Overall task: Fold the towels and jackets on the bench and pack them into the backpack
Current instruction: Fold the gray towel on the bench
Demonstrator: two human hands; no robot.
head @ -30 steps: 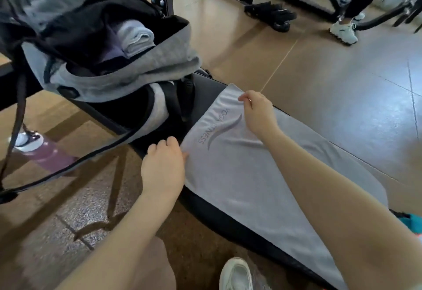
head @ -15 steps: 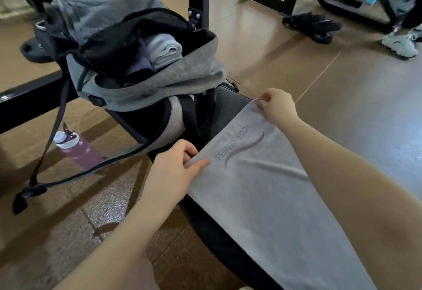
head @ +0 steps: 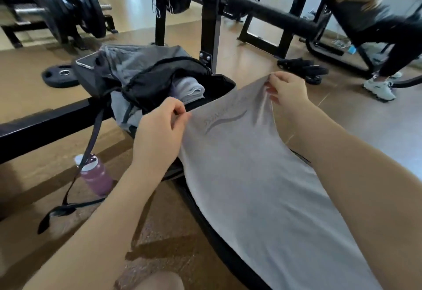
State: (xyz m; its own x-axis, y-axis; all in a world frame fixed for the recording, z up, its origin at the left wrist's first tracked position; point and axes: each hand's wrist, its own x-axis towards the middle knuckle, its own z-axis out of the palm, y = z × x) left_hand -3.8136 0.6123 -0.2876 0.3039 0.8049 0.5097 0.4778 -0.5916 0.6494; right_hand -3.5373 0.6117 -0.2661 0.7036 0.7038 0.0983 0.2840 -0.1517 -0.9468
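A long grey towel (head: 255, 180) with a printed logo lies along the black bench (head: 205, 219). Its far end is lifted off the bench. My left hand (head: 159, 130) pinches the towel's near-left corner, and my right hand (head: 287, 88) pinches the far-right corner. Just beyond the raised edge stands the grey and black backpack (head: 127, 70), open at the top. A folded light towel (head: 189, 88) and a purple cloth show inside it. One backpack strap (head: 89, 152) hangs down to the floor.
A purple water bottle (head: 96, 175) stands on the floor left of the bench. A phone (head: 85, 61) lies on the backpack. A rack post (head: 211, 22), weight plates (head: 59, 75) and black shoes (head: 301, 68) stand behind. A person (head: 383, 36) is at the far right.
Both hands have raised the towel's far end from flat on the bench, up in front of the backpack's opening. The camera has tilted up, showing more of the gym.
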